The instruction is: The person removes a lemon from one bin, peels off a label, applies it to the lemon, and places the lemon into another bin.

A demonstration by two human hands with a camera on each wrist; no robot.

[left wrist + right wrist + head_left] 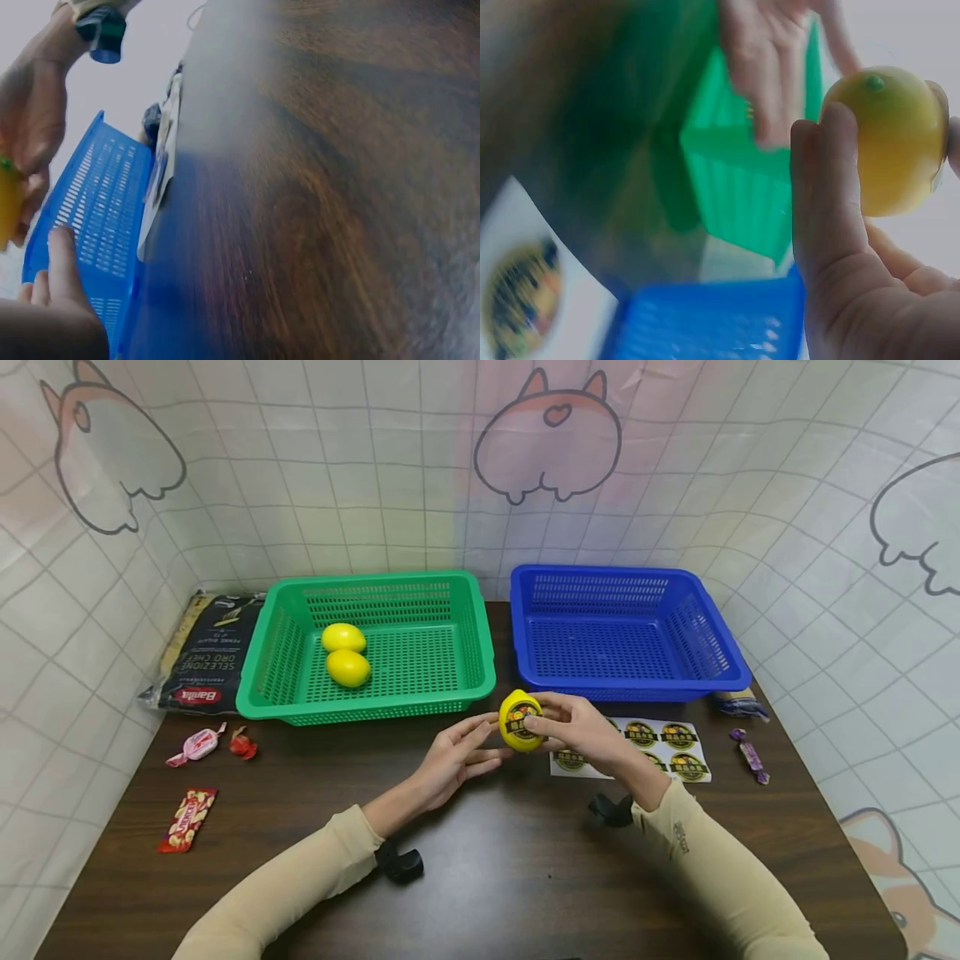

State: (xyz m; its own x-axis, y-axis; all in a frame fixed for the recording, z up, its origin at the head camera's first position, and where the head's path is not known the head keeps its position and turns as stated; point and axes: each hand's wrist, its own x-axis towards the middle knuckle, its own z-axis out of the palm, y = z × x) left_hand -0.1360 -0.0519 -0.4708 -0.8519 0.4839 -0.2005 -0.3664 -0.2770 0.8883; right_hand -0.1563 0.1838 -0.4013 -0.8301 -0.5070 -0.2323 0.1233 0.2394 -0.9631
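Note:
A yellow lemon [517, 742] with a round black-and-gold sticker [517, 718] on its face is held up above the table by my right hand [581, 731]. My right thumb presses on the sticker while the fingers hold the lemon from the far side; its green-tipped end shows in the right wrist view. Just left of the lemon is my left hand [453, 756], its fingers loosely extended and apart from the fruit in the right wrist view. Under the right hand lies a white sheet of similar stickers [663, 750]. Two lemons [348, 668] rest in the green basket [375, 708].
A blue basket [630, 685] stands at the back right. Left of the green basket lies a black pasta bag [206, 652]. Wrapped candies [201, 744] and a red snack packet [187, 820] lie at the left, a purple candy [750, 756] at the right.

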